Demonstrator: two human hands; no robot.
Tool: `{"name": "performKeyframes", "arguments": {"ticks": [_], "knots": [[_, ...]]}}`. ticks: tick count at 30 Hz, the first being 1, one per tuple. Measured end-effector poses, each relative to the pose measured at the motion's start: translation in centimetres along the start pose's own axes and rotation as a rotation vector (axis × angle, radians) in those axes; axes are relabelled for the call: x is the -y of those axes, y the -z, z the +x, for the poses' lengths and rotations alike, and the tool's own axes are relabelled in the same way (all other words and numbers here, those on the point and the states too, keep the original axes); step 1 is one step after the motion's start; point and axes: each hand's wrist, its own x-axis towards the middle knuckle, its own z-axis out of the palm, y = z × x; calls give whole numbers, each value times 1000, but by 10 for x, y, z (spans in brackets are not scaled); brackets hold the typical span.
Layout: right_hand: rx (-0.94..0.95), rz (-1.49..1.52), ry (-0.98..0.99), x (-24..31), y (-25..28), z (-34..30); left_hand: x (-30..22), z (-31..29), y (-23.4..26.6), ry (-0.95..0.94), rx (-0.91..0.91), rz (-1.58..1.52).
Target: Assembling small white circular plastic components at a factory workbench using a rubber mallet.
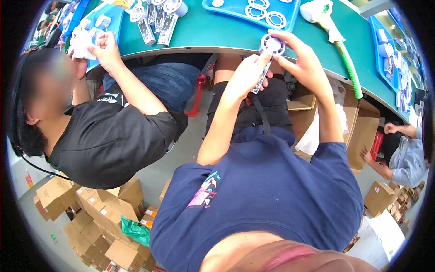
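Observation:
Near the front edge of the green table, I hold a white device with a round, slotted head and a flat handle patterned in black and white. It looks like a small handheld fan. My left hand is closed around the handle, its thumb pointing up toward the head. Fingers and thumb of my right hand curl about the head's rim from the right side. Several similar devices with patterned handles lie together on the table, to the left of my hands.
Beyond my hands, a blue tray holds several white slotted rings. A white-wrapped object with a green handle lies to the right. Close on my left, a co-worker handles a white piece. An open cardboard box stands below the table.

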Motion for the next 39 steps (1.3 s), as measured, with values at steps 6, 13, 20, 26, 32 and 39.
{"name": "performKeyframes", "arguments": {"ticks": [6,13,20,26,32,39], "knots": [[4,32,-30,-5,2,-3,6,4,-4,-42,-16,-7],[33,-34,-10,-1,5,-3,4,3,-2,-81,-3,-21],[-535,-786,-58,-102,74,9,7,-4,1,-95,-34,9],[-344,-797,-395,-141,86,-1,10,2,-1,-66,-8,21],[-437,-153,-441,-54,70,-27,5,-2,3,-97,-25,29],[-262,52,-535,2,19,-81,5,7,7,-78,3,117]]}}
